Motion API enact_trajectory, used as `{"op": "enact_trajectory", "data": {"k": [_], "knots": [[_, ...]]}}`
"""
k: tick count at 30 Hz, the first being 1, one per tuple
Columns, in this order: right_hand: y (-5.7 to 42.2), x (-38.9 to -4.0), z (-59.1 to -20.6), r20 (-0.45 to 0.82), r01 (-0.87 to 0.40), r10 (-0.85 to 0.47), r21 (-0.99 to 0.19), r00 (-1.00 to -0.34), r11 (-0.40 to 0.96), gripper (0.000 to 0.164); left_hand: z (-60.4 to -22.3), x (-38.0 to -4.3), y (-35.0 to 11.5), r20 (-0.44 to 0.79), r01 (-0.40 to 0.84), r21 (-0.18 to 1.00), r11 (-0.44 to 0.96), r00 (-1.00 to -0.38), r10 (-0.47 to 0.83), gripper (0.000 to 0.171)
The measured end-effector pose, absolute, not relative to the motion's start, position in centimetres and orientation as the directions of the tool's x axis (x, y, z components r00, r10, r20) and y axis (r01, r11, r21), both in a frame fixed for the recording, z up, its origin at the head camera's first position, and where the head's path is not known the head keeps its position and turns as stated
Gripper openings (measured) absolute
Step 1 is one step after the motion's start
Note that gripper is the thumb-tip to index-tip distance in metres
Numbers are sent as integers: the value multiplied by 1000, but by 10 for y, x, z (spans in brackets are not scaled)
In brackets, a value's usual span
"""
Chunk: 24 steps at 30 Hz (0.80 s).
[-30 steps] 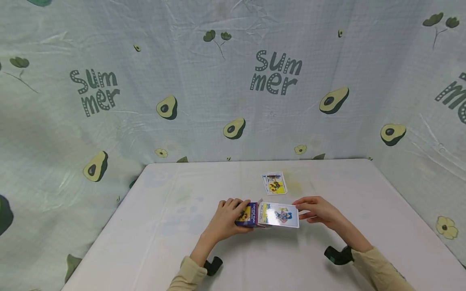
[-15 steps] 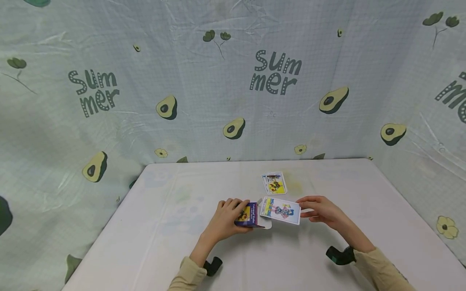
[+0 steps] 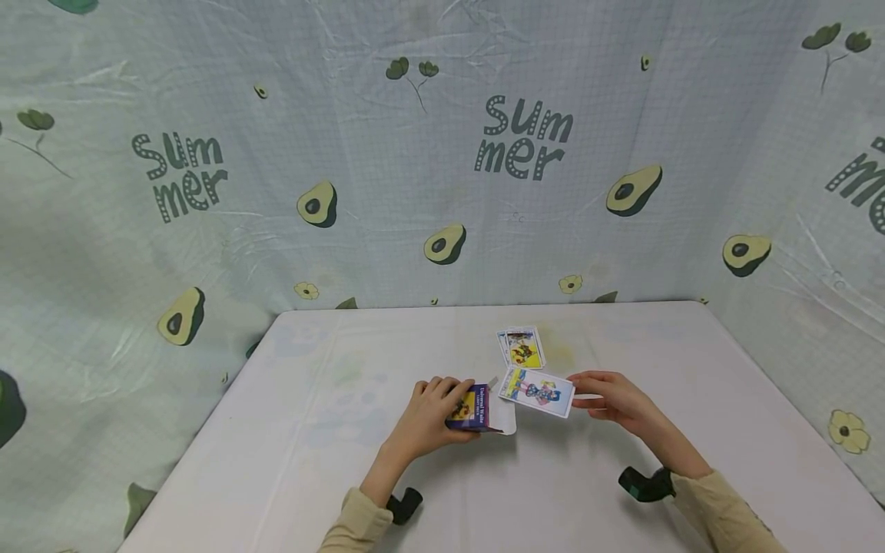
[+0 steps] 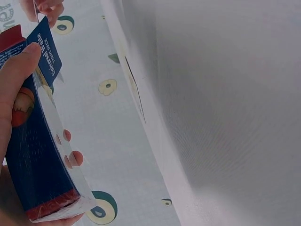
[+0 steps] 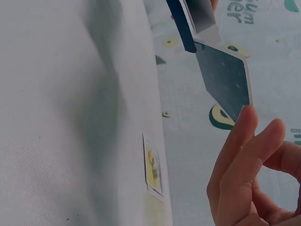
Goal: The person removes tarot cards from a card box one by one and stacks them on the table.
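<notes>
My left hand [image 3: 430, 415] grips a blue-purple tarot deck box [image 3: 473, 407] around its sides, as the left wrist view shows with the printed flap [image 4: 46, 52] folded open by the thumb. To the right, my right hand [image 3: 615, 399] pinches one end of a tarot card [image 3: 537, 392], its picture side up and its dark back [image 5: 225, 77] facing the right wrist camera. This card is outside the box, its far end close to the box's open mouth. Behind it on the table lie a few overlapping tarot cards [image 3: 523, 349], the top one yellow.
A white-covered table [image 3: 332, 461] carries everything. A pale cloth curtain [image 3: 387, 177] with avocado prints hangs behind it and at both sides. Black wrist cameras [image 3: 646, 485] hang below both wrists, close to the tabletop.
The tarot card has come away from the box mouth, tilting and shifting back and slightly right with my right hand. My left hand and the box have stayed in place.
</notes>
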State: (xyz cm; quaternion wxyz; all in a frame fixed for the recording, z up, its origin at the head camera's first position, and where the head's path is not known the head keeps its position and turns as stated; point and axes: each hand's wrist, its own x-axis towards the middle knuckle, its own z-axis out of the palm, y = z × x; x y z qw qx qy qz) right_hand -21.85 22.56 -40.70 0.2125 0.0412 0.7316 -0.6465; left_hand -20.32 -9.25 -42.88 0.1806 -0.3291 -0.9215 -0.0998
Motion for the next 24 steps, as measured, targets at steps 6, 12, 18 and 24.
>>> {"op": "enact_trajectory", "data": {"k": [6,12,18,24], "knots": [[228,-220,-411,-364,345,-202,-931,-909,123,54,-429,-203,-93,405,646,72,760,-715,570,74],[230,-223,-414,-365,359,-186,-931,-912,64,56,-428,-203,-93,415,651,82,754,-711,568,74],[232,-226,-416,-366,374,-182,-927,-913,-13,51,-429,-204,-93,417,658,84,749,-706,573,74],[229,-231,-418,-358,372,-163,-926,-919,-65,49,-430,-204,-92,424,662,89,745,-701,573,75]]}}
